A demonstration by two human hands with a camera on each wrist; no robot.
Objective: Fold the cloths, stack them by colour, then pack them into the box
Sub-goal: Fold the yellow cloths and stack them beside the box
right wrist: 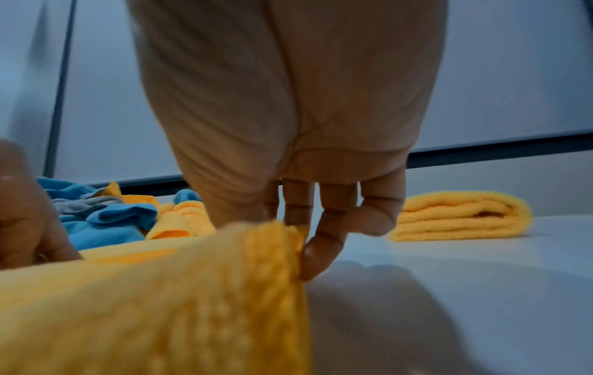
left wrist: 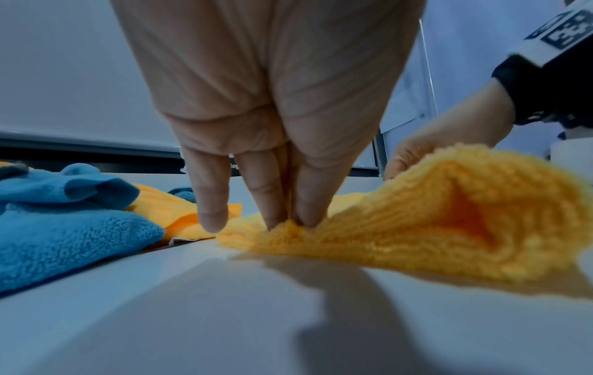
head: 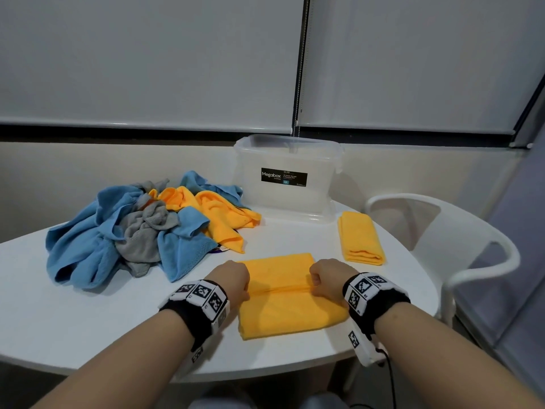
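The orange cloth (head: 283,293) is pinched at mid-fold by our left hand (head: 236,280) and right hand (head: 326,280); we should align its edges squarely before pressing flat.

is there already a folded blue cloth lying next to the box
No, the only folded cloth beside the box is yellow; the blue cloths lie crumpled in the pile on the left.

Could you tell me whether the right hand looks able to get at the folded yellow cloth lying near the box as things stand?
Probably yes. The folded yellow cloth lies on bare table just beyond the right hand, with nothing between them. But that hand is pinching the yellow cloth being folded, so it would have to let go first.
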